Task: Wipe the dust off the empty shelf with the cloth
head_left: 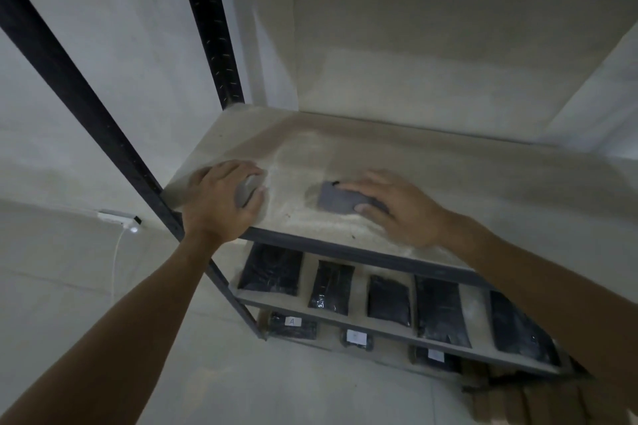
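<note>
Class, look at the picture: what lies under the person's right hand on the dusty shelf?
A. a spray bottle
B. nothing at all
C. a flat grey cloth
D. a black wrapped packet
C: the right hand presses with straight fingers on a flat grey cloth on the shelf.

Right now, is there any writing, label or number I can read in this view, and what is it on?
"A": handwritten on a white label on a dark packet on the lowest visible shelf.
Two more white labels on packets along that shelf: too blurred to read.
The dusty shelf, the cloth and the black packets on the middle shelf show no text.
</note>
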`<state>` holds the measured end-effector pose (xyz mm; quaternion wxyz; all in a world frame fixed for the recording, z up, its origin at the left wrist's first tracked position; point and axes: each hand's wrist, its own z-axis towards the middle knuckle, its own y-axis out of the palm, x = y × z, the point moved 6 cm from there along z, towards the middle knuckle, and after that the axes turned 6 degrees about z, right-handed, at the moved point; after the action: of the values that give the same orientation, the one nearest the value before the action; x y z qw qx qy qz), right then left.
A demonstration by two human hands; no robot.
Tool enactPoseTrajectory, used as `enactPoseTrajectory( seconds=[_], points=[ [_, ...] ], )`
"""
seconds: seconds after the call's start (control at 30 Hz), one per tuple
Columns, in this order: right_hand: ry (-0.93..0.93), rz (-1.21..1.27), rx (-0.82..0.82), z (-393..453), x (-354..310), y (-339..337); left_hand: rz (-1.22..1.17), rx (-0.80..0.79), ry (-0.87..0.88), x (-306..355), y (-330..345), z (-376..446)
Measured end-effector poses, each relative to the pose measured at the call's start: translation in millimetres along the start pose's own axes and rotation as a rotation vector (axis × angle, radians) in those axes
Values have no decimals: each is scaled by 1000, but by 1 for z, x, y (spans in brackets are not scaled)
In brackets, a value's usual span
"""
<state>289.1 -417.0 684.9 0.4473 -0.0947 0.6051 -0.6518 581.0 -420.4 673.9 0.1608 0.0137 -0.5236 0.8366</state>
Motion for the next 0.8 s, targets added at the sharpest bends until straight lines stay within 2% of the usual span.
enactPoseTrajectory(
  seconds=[0.13,0.17,0.23,0.3,0.37,0.43,0.57,0.8],
  points=[
    [-37,80,-101,-14,-35,-3,16,3,-18,-2,1,1],
    [-42,125,-93,-14,-33,-13,19,2,-19,-2,1,1],
    [-26,145,31,-12,-8,-41,25,-5,-19,-2,1,0],
    [110,58,136,-12,43,-69,24,-14,-19,-2,1,0],
    [296,-3,136,-21,84,-79,16,-18,-14,-1,1,0],
    [333,-73,122,-30,94,-68,11,-16,-10,0,0,0],
    [286,-72,83,-40,64,-40,26,-11,-1,1,0,0],
    [254,-108,134,-66,-21,-6,19,2,3,2,-3,0]
  ],
)
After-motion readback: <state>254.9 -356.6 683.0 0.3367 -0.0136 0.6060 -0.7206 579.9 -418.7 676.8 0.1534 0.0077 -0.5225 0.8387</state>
